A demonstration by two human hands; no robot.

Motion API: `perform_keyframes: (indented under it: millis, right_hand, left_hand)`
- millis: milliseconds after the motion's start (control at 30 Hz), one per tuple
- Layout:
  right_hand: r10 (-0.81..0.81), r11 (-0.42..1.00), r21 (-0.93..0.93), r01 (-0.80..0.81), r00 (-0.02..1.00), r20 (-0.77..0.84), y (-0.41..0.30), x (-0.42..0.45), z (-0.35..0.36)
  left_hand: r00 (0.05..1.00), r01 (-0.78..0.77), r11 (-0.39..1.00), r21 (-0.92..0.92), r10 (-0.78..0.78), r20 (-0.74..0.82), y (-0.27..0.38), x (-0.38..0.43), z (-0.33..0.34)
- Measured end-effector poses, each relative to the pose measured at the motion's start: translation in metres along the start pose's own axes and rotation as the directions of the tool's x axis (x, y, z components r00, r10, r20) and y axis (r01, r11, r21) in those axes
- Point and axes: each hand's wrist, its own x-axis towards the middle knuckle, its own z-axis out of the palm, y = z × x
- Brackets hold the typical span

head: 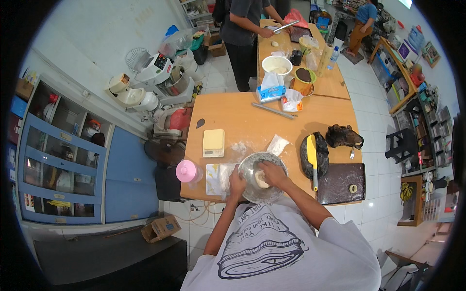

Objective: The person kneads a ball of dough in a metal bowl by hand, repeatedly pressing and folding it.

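Note:
A floury metal mixing bowl [251, 191] stands at the near edge of the wooden table [240, 109]. My left hand [237, 182] grips the bowl's left rim. Inside the bowl my right hand [272, 174] presses on a lump of pale dough [261, 179], its fingertips partly hidden. Just left of the bowl lies a clear bag of flour [225, 176] on a patterned sheet. A small white packet [278, 144] rests behind the bowl, beside loose flour. Further left is a kitchen scale [213, 143].
A pink-lidded container [187, 171] stands at the left edge. To the right are a yellow spatula [312, 154] on a black bag, and a dark baking tray [340, 182] holding a small ring. Farther back are metal bars [273, 110], tissues [271, 92] and a co-worker [242, 36].

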Motion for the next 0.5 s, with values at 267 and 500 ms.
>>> perform_keyframes:
  millis: [267,500]
  right_hand:
    - [-0.123,0.988,-0.107,0.11,0.985,-0.119,0.008,-0.008,0.026]
    - [-0.038,0.999,0.035,0.039,0.999,-0.007,-0.034,-0.022,-0.007]
  left_hand:
    - [0.986,-0.061,0.995,-0.078,0.048,-0.16,0.021,-0.004,-0.002]
    - [0.982,-0.102,0.987,-0.125,0.081,-0.168,0.019,-0.01,-0.001]
